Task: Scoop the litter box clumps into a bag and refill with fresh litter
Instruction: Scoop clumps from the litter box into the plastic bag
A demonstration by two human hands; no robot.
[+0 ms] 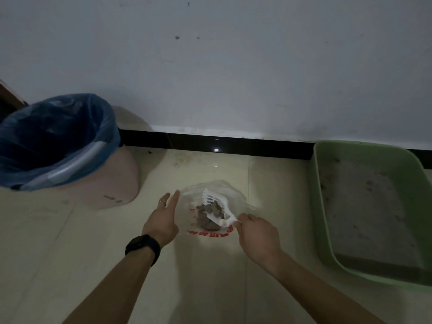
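My right hand [256,235] grips the white litter scoop [216,210] by its handle over the clear plastic bag [233,197] of clumps [208,218] — my left hand [162,220] hovers beside it, fingers straight, holding nothing.

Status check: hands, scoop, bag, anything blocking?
Left hand open, beside the clear bag. Right hand grips white scoop over the bag, clumps piled there. Green litter box to the right; nothing in the way.

The person is wearing a black watch [143,247] with a wide dark band and a dark rounded face on the left wrist. A thin pale ring [162,202] is sitting on one finger of the left hand [161,222]. The left forearm [117,284] and right forearm [315,284] are showing bare.
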